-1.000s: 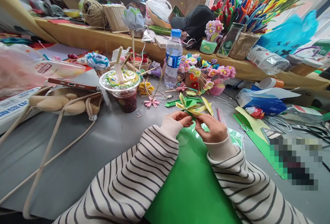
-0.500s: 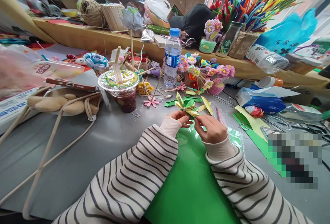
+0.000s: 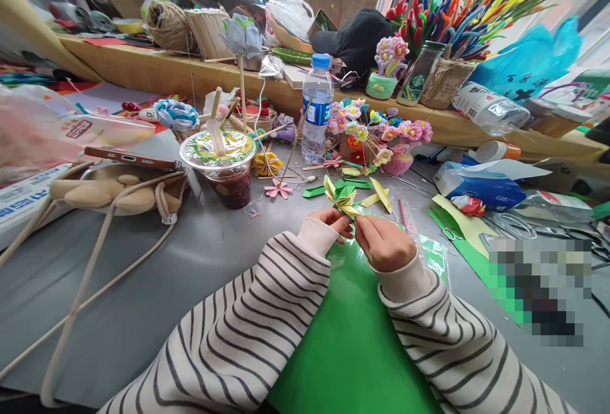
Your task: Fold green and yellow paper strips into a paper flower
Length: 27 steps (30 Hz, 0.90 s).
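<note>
Hands (image 3: pixel 388 244) in pinch on paper flower (image 3: pixel 343 195)

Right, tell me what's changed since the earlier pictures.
The folded paper flower has turned, showing more green at its middle. The right hand has shifted its grip slightly toward the person. Nothing was let go: the left hand holds on too. The bottle and cup stayed put.
</note>
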Available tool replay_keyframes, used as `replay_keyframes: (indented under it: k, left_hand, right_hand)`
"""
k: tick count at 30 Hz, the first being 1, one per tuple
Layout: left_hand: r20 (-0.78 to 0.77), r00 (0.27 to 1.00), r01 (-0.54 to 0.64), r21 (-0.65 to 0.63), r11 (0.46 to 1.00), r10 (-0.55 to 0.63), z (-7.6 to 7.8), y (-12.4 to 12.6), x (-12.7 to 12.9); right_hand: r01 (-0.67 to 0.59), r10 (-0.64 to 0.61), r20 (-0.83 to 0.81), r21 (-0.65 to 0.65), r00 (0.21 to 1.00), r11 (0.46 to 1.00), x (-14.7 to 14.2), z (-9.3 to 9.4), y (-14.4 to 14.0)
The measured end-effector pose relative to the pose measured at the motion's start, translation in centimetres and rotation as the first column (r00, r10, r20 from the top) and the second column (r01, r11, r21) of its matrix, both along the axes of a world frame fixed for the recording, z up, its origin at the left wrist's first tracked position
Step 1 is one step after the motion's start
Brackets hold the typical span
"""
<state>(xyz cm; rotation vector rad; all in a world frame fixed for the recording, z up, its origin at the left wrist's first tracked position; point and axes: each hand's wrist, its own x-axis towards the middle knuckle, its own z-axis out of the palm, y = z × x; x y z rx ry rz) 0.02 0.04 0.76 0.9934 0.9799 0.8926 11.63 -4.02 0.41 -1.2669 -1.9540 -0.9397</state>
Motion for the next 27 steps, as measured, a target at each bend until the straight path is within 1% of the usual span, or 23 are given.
replay_keyframes:
  k: [3, 5, 10, 15, 19, 21, 24, 27]
  left_hand:
    - [0.021, 1.0, -0.003, 0.037, 0.999, 0.003, 0.0, 0.0, 0.0]
    - [0.024, 1.0, 0.004, 0.071, 0.997, -0.006, -0.1, 0.0, 0.0]
    - [0.008, 1.0, 0.02, 0.127, 0.992, -0.021, -0.3, 0.0, 0.0]
    - [-0.008, 1.0, 0.003, 0.188, 0.982, -0.001, -0.6, 0.1, -0.1]
    - [-0.022, 1.0, 0.026, 0.242, 0.97, -0.021, -0.7, 0.1, -0.2]
    - [-0.043, 0.999, 0.028, 0.264, 0.964, -0.017, -0.6, 0.1, -0.3]
    - [-0.108, 0.994, 0.039, 0.263, 0.964, -0.011, -0.5, 0.1, -0.3]
    - [-0.161, 0.987, 0.063, 0.272, 0.96, -0.019, -0.4, 0.1, -0.3]
  right_hand:
    - [-0.061, 0.058, 0.085, 0.03, 0.995, 0.998, 0.2, 0.3, 0.1]
    - [-0.078, 0.073, 0.114, 0.037, 0.991, 0.996, 0.3, 0.5, 0.1]
    - [-0.103, 0.095, 0.131, 0.056, 0.987, 0.993, 0.2, 0.8, -0.1]
    - [-0.145, 0.134, 0.16, 0.059, 0.978, 0.988, 0.3, 1.0, 0.0]
    - [-0.156, 0.147, 0.151, 0.048, 0.978, 0.987, 0.5, 0.9, 0.0]
    - [-0.163, 0.157, 0.149, 0.034, 0.976, 0.986, 0.6, 0.9, 0.0]
    - [-0.183, 0.181, 0.16, -0.001, 0.97, 0.983, 0.7, 1.1, 0.0]
    - [-0.205, 0.204, 0.116, -0.002, 0.972, 0.979, 0.8, 1.3, 0.3]
